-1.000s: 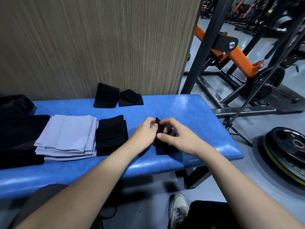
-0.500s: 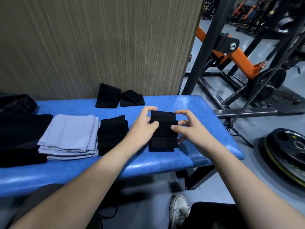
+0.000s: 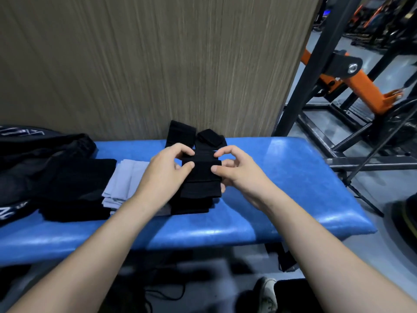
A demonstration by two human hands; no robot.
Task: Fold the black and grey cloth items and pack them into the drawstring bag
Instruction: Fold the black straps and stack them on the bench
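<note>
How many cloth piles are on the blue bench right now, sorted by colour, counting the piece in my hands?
Black: 5, namely the held black piece, the black stack under it, two small folded pieces by the wall, and the large black pile.
Grey: 1, the grey stack.
Total: 6.

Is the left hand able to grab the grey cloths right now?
Probably not at once. The left hand is busy pinching the black cloth together with the right hand. The grey cloths lie just beside its wrist on the bench, uncovered, so once it lets go, likely yes.
</note>
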